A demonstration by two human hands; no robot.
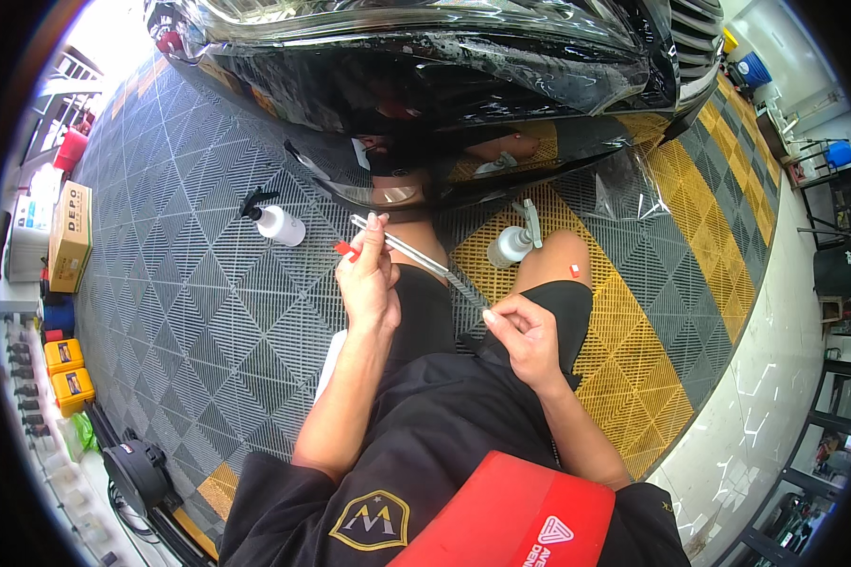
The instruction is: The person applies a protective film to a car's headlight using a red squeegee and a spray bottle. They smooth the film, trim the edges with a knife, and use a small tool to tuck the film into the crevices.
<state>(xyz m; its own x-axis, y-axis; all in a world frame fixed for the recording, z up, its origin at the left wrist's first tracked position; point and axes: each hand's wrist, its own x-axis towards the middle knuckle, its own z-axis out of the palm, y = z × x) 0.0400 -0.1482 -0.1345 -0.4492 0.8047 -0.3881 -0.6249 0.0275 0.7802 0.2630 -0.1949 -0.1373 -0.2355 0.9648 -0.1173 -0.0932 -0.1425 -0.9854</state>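
My left hand (367, 279) is raised in front of me, gripping a long narrow silver strip (408, 252) together with a small red-tipped tool (344, 249). The strip runs down and right toward my right hand (523, 335), whose fingers pinch its lower end near my knee. Just beyond my hands hangs the glossy black car bumper (425, 85), wrapped in clear film, with my hands reflected in it. I am crouched on the grey grid floor (189, 283).
A white spray bottle with a black trigger (274, 222) lies on the floor at left; another white spray bottle (512, 243) stands by my right knee. A cardboard box (70, 236), yellow canisters (66, 373) and a black machine (137, 477) line the left. Yellow floor tiles (633, 312) lie at right.
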